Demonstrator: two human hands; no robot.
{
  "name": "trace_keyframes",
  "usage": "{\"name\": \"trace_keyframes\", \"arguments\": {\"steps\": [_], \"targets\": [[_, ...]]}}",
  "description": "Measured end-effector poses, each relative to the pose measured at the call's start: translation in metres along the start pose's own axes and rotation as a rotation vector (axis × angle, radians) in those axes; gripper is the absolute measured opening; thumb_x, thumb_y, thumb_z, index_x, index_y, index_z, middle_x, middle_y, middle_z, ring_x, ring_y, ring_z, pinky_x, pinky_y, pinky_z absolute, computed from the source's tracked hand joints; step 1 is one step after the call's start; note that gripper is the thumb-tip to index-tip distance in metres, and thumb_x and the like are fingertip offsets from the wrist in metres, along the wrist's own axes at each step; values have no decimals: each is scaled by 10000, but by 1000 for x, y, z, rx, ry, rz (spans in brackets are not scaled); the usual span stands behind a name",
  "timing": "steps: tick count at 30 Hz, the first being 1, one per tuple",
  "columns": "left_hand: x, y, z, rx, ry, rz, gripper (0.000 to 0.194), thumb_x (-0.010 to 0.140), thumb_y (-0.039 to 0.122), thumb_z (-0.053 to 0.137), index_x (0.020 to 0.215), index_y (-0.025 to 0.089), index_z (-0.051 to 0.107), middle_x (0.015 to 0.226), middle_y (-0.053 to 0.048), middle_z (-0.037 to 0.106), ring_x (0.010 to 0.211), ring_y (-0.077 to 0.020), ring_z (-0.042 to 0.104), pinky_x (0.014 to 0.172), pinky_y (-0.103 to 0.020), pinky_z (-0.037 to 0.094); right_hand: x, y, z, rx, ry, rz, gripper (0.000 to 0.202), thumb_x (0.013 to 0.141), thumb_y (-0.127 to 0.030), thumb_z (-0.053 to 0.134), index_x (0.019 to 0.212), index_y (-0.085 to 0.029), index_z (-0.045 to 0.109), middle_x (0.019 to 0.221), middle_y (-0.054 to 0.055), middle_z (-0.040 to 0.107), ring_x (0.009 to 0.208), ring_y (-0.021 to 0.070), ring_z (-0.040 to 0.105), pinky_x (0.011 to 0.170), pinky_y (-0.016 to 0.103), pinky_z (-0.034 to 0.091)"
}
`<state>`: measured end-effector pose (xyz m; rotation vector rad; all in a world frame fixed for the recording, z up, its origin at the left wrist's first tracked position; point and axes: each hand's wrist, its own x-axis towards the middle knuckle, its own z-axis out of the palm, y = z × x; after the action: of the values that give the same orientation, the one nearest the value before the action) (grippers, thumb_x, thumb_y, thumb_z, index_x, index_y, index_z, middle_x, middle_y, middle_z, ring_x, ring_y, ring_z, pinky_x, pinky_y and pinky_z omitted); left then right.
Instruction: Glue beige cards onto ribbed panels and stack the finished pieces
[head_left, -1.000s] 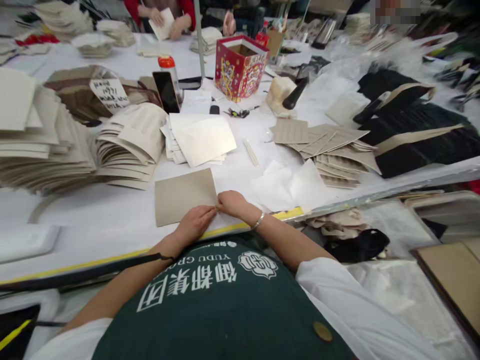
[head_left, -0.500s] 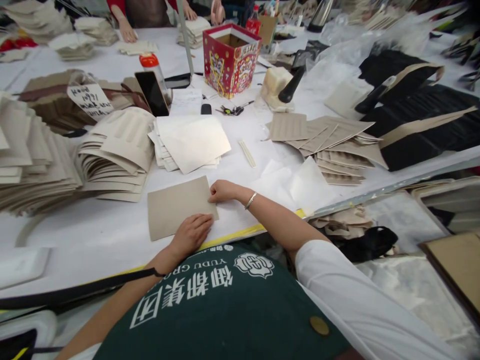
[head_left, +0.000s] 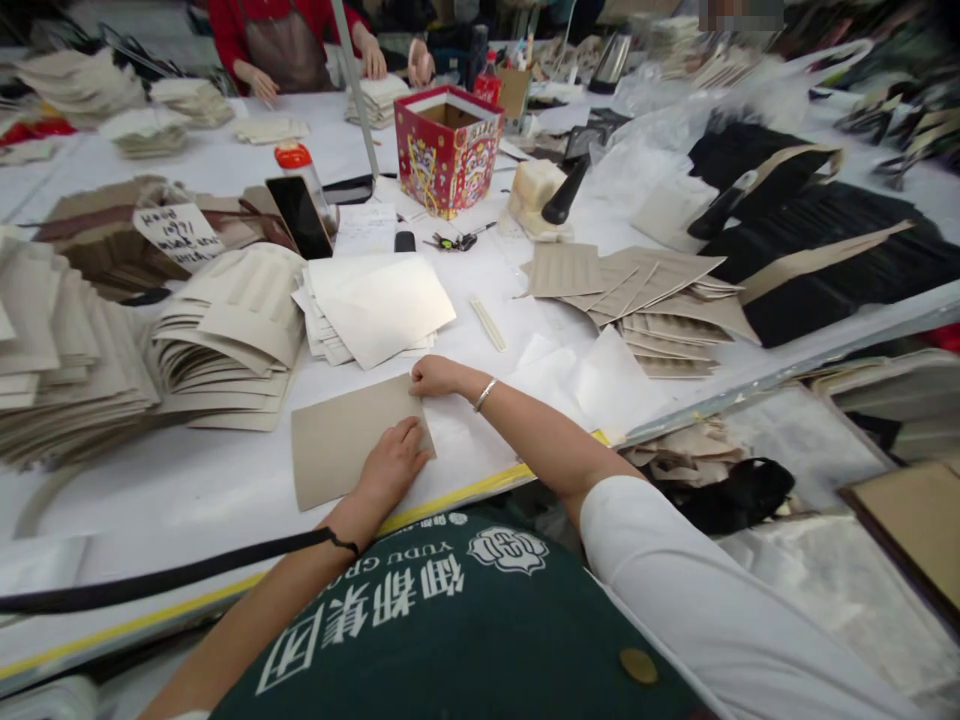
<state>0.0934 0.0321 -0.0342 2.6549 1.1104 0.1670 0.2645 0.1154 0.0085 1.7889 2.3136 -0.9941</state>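
L hand [head_left: 394, 462] lies palm-down, fingers spread, on beige sheet [head_left: 337, 440] nr worktop's [head_left: 195, 520] front edge; R hand [head_left: 437, 377], fingers curled, pinches sheet's far R corner, wrist bent.

a dark green apron [head_left: 465, 650] covers the front, printed in white — large chinese characters [head_left: 390, 600], a smaller line of latin letters [head_left: 420, 532] starting with "yudu", and a scalloped, flower-like emblem [head_left: 508, 550]. low on the right sits a round, brassy button [head_left: 638, 666]. the right sleeve [head_left: 675, 570] is white, loose and short. a silvery bracelet [head_left: 485, 394] rings the right wrist — a thin black band [head_left: 341, 541] the left.
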Motion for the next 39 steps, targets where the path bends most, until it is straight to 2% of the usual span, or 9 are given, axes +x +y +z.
{"name": "trace_keyframes", "arguments": {"steps": [4, 11, 18, 20, 23, 26, 31, 36, 39], "targets": [[5, 3, -9, 27, -115, -40, 230, 811, 273, 550, 996, 137, 553, 1311, -153, 470, 1071, -257, 539, 933, -391, 428, 6, 1, -4, 50, -45, 6, 212, 728, -200, 522, 808, -103, 693, 692, 47, 671, 569, 106, 535, 524, 194, 355], [15, 11, -25, 18, -249, -81, 229, 794, 228, 558, 1002, 136, 535, 1375, -164, 403, 1086, -278, 546, 925, -388, 437, 10, -6, -3, -167, 32, -13, 224, 716, -212, 577, 881, -100, 680, 893, 112, 681, 785, 188, 601, 618, 226, 400], [20, 7, -23, -90, -194, -56, 241, 745, 209, 596, 966, 127, 547, 1348, -191, 428, 1071, -297, 552, 911, -426, 449, 17, 1, -2, -90, 170, 94, 373, 758, -284, 600, 1072, -88, 555, 1011, 126, 640, 868, 214, 589, 696, 256, 432], [12, -1, -25, -217, -96, -13, 227, 750, 218, 577, 964, 145, 550, 1276, -159, 507, 972, -246, 597, 846, -396, 492, 4, 1, 5, -77, 268, 127, 423, 788, -281, 576, 1155, -91, 486, 1028, 129, 627, 883, 221, 580, 711, 277, 433], [-19, -20, -30, -395, 188, -53, 215, 817, 222, 464, 1014, 182, 540, 1080, -79, 611, 822, -160, 606, 733, -314, 522, -31, -1, 30, -45, 507, 89, 318, 867, -212, 457, 1170, -119, 478, 1016, 108, 610, 909, 196, 553, 773, 282, 419], [-60, -34, -28, -294, 383, -108, 242, 843, 158, 380, 997, 185, 565, 968, -65, 621, 907, -175, 565, 819, -337, 480, -72, -6, 69, -53, 635, -78, 271, 898, -155, 368, 1103, -136, 545, 1007, 99, 586, 947, 180, 507, 842, 286, 383], [-99, -30, -13, 67, 199, 21, 357, 813, 105, 404, 1114, 184, 579, 1061, -100, 610, 974, -245, 519, 852, -408, 426, -104, -32, 122, -165, 500, -367, 249, 891, -150, 417, 1057, -173, 602, 1008, 91, 588, 921, 194, 470, 828, 323, 354], [-101, -18, -12, 240, 131, 99, 401, 808, 113, 426, 1187, 160, 547, 1131, -122, 589, 1013, -265, 500, 861, -403, 394, -98, -64, 129, -297, 453, -386, 241, 901, -171, 420, 1067, -160, 595, 967, 96, 583, 895, 217, 448, 796, 340, 362], [-109, -22, -11, 209, 133, 74, 415, 799, 110, 430, 1192, 174, 546, 1101, -120, 597, 998, -260, 511, 847, -403, 403, -101, -65, 129, -317, 430, -369, 258, 895, -160, 420, 1089, -157, 589, 985, 105, 578, 911, 221, 445, 804, 341, 368]]}}
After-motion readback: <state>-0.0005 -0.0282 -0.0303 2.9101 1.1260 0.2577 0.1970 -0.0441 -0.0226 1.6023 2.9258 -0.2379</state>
